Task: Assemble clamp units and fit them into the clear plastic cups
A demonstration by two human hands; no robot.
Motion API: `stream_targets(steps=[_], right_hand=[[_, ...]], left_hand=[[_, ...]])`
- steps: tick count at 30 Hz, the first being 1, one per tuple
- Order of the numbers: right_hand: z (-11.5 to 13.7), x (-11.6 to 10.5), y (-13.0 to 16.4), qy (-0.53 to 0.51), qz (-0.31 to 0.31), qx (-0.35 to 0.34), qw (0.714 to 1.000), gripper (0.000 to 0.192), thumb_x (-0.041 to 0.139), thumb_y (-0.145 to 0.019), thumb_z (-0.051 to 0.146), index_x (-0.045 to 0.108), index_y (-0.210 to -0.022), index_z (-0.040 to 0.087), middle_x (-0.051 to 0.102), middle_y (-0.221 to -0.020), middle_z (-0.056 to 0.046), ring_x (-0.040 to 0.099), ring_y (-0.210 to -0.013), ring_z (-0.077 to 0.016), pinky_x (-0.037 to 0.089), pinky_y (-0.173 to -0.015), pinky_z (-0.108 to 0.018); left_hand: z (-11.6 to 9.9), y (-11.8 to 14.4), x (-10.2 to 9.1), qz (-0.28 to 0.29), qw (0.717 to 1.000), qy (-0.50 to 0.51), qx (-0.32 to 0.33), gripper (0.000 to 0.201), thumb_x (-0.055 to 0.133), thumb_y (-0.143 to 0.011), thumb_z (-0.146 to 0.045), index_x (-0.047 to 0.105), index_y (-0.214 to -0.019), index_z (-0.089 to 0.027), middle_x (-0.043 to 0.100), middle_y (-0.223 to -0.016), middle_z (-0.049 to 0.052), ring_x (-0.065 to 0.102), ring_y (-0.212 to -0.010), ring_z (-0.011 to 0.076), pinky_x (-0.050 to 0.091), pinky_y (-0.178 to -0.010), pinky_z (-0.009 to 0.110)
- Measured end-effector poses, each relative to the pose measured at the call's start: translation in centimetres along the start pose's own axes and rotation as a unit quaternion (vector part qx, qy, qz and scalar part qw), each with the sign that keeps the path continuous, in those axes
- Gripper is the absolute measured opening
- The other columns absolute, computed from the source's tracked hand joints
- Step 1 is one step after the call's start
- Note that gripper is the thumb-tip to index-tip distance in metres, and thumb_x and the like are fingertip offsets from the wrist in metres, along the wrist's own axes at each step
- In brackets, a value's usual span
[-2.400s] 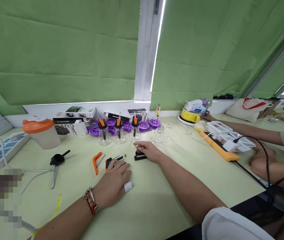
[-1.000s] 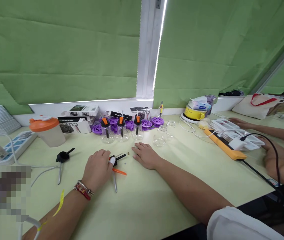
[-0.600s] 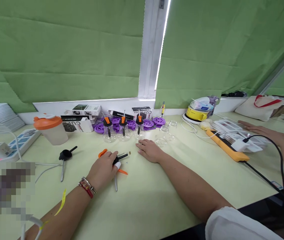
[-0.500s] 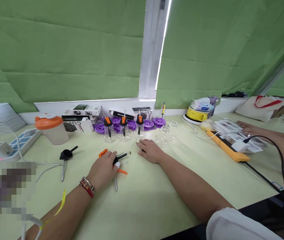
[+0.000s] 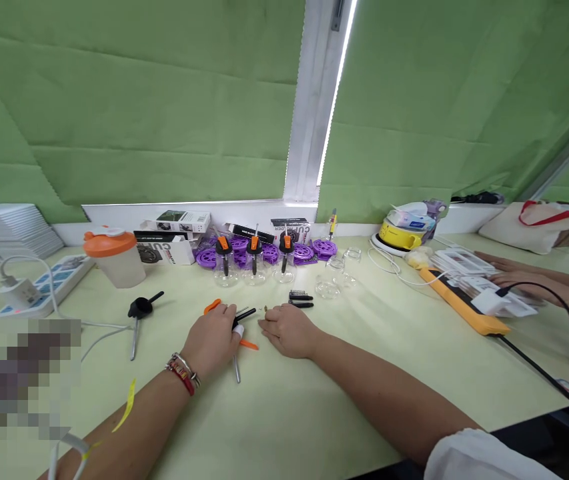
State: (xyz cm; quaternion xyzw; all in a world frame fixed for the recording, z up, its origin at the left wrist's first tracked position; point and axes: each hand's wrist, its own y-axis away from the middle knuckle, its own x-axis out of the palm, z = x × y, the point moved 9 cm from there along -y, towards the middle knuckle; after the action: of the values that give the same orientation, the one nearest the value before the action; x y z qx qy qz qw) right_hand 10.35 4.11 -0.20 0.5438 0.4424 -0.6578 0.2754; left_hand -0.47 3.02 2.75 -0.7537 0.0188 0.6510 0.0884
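My left hand (image 5: pixel 213 337) is curled over a small group of parts on the table. Out from under it stick an orange piece (image 5: pixel 211 306), a slim black part (image 5: pixel 245 315), an orange strip (image 5: pixel 249 345) and a metal rod (image 5: pixel 237 370). White material sits around the thumb tip. My right hand (image 5: pixel 291 330) lies low on the table, fingers stretched towards the left hand. A tiny brass-coloured piece (image 5: pixel 265 308) is just beyond its fingertips. Behind it lie a black comb-like piece (image 5: pixel 301 295) and a plain black piece (image 5: pixel 301 305).
Three glass jars with black and orange tops (image 5: pixel 254 263) stand before purple reels (image 5: pixel 207 257) and boxes (image 5: pixel 177 250). Clear glass parts (image 5: pixel 328 287) are to their right. A shaker cup (image 5: pixel 115 263), a black funnel-like part (image 5: pixel 140 307) and an orange power strip (image 5: pixel 464 307) flank them. Another person's hands (image 5: pixel 524 277) work at right.
My right hand has moved down and left, close to my left hand, uncovering the black pieces behind it. The left hand stays over its parts. The view has shifted slightly.
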Motion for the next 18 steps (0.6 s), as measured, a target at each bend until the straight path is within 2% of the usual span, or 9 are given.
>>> stream_targets(steps=[5, 9, 15, 18], right_hand=[[-1.3, 0.2, -0.3, 0.011, 0.022, 0.062, 0.998, 0.038, 0.037, -0.093, 0.031, 0.056, -0.121, 0.015, 0.059, -0.092, -0.009, 0.055, -0.076, -0.0186, 0.036, -0.065, -0.032], [-1.7, 0.3, -0.3, 0.003, 0.029, 0.089, 0.996, 0.039, 0.037, -0.093, 0.034, 0.056, -0.121, 0.014, 0.058, -0.095, -0.010, 0.056, -0.083, -0.0200, 0.038, -0.069, -0.032], [-1.2, -0.3, -0.4, -0.008, 0.014, 0.071, 0.997, 0.038, 0.039, -0.092, 0.031, 0.053, -0.123, 0.014, 0.056, -0.104, -0.012, 0.053, -0.092, -0.0226, 0.041, -0.077, -0.035], [-1.3, -0.2, -0.4, -0.008, 0.015, 0.072, 0.997, 0.039, 0.040, -0.091, 0.032, 0.052, -0.124, 0.013, 0.054, -0.110, -0.013, 0.051, -0.094, -0.0235, 0.042, -0.079, -0.037]], left_hand=[[0.0, 0.0, 0.3, -0.001, 1.000, 0.001, 0.009, 0.024, 0.039, -0.082, -0.025, 0.053, -0.100, -0.017, 0.060, -0.095, 0.010, 0.058, -0.082, 0.0236, 0.041, -0.062, 0.033], [0.2, 0.0, 0.5, -0.008, 1.000, 0.001, 0.011, 0.027, 0.039, -0.083, -0.027, 0.053, -0.103, -0.017, 0.060, -0.097, 0.011, 0.059, -0.086, 0.0248, 0.042, -0.064, 0.033], [0.5, 0.0, 0.5, 0.008, 0.999, 0.032, -0.022, 0.027, 0.040, -0.084, -0.031, 0.052, -0.104, -0.017, 0.060, -0.096, 0.010, 0.059, -0.078, 0.0227, 0.042, -0.058, 0.031], [0.9, 0.0, 0.8, 0.015, 0.997, 0.065, -0.040, 0.028, 0.042, -0.082, -0.033, 0.050, -0.103, -0.016, 0.059, -0.100, 0.012, 0.060, -0.080, 0.0230, 0.043, -0.062, 0.032]])
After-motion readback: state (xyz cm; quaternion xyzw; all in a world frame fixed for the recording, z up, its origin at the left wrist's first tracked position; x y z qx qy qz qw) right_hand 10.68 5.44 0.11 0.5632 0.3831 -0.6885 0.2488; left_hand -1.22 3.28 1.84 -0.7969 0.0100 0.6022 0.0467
